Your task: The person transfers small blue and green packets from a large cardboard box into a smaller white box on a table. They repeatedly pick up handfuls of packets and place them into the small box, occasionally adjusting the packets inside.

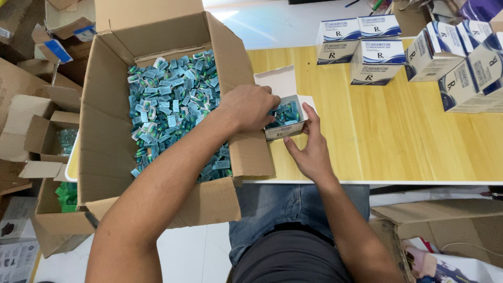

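Left forearm crosses the lower frame; left hand (pixel 250 107) curled, fingers pressing teal blister strips (pixel 285 113) into a small open white carton (pixel 283 107). Right hand (pixel 312 144) fingers spread flat against the carton's outer side, steadying it. Carton sits on the wooden counter (pixel 387 131), just beside a large cardboard box (pixel 107 126) full of blister strips. Closed white-and-blue cartons (pixel 367 47) stacked further back.

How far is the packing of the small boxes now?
Done: several closed white boxes stand stacked on the table. In hand: the left hand puts blue packets into an open small box, and the right hand steadies it. Left: the big carton holds many loose packets.
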